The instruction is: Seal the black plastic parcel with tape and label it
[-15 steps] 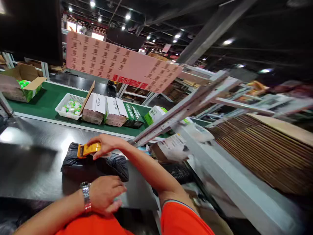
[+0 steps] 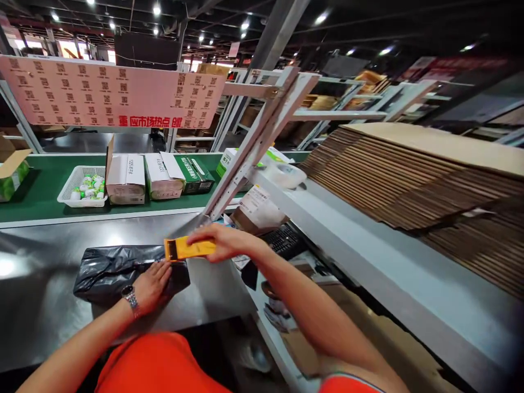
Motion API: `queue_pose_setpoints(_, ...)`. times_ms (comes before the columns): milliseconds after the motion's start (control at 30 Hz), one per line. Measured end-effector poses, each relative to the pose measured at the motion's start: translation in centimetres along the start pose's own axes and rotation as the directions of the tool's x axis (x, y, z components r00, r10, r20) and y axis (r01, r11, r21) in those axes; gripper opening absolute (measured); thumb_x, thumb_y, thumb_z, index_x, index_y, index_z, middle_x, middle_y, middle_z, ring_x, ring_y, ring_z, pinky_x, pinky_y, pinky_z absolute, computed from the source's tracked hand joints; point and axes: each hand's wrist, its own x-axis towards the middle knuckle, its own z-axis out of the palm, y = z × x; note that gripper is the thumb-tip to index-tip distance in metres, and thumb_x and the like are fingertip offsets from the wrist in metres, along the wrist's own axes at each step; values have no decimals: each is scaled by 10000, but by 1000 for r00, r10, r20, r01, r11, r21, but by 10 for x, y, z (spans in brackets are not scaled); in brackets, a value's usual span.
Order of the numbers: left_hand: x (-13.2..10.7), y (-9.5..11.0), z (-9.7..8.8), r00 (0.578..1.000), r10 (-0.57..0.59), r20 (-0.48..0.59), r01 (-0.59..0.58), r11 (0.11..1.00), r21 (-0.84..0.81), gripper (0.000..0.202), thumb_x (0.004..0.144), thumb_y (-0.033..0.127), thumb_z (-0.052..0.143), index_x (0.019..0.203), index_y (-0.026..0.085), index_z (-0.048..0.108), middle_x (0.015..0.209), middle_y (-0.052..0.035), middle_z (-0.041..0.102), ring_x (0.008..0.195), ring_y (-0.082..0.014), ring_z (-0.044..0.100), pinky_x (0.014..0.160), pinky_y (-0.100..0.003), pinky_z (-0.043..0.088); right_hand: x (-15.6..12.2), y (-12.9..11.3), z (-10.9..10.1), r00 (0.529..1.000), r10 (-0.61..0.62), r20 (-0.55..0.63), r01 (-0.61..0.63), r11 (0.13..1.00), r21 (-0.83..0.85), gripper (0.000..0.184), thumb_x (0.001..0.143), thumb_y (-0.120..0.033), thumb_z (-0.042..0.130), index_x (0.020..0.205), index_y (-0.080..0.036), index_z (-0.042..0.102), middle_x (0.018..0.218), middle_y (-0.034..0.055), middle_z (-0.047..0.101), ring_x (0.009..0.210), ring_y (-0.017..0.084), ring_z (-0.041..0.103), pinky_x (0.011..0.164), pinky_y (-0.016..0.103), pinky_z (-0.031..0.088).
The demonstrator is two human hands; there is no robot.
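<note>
A black plastic parcel bag (image 2: 108, 270) lies on the steel table (image 2: 41, 256) in front of me. My left hand (image 2: 152, 285), with a metal watch on its wrist, rests flat on the bag's right end, fingers stretched out. My right hand (image 2: 221, 242) is closed around a yellow hand-held scanner (image 2: 186, 249) and holds it just above the bag's right edge, its dark front end pointing left.
Behind the table runs a green conveyor (image 2: 41, 188) with a white basket of small bottles (image 2: 82, 188), cardboard boxes (image 2: 125, 177) and a green box (image 2: 196, 173). A pink code sheet (image 2: 102, 93) hangs above. Flattened cardboard (image 2: 409, 174) is stacked on the right shelf, a keyboard (image 2: 284, 240) beneath it.
My left hand moved forward from the near table edge onto the bag. The right hand with the scanner shifted right off the bag's top. My head turned right.
</note>
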Motion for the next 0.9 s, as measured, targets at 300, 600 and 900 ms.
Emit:
queue_pose_setpoints(300, -73, 3, -18, 954, 166, -249, -105, 965, 241, 760, 1014, 127, 580, 1733, 213, 348, 1703, -150, 553, 1610, -278, 493, 1299, -472, 483, -113, 144, 121, 906, 330, -266, -251, 923, 291, 467, 692, -305, 867, 1150, -221, 899, 864, 76, 744, 720, 206, 661, 732, 346, 554)
queue_pose_setpoints(600, -192, -131, -68, 897, -229, -377, 332, 914, 235, 1123, 906, 543, 771, 1801, 332, 127, 1824, -164, 342, 1668, -476, 323, 1283, -688, 444, -74, 195, 214, 812, 457, -362, -112, 732, 672, 526, 571, -286, 899, 1095, -246, 899, 1021, 66, 782, 959, 265, 732, 927, 398, 596)
queue_pose_setpoints(900, -141, -192, -81, 809, -452, -377, 394, 892, -223, 846, 845, 564, 825, 1613, 320, 568, 1768, -127, 467, 1651, -432, 381, 1332, -671, 366, -33, 227, 206, 792, 593, -142, -130, 392, 911, 759, 543, -243, 891, 1299, -223, 831, 1297, 86, 829, 1223, 323, 737, 1121, 460, 554)
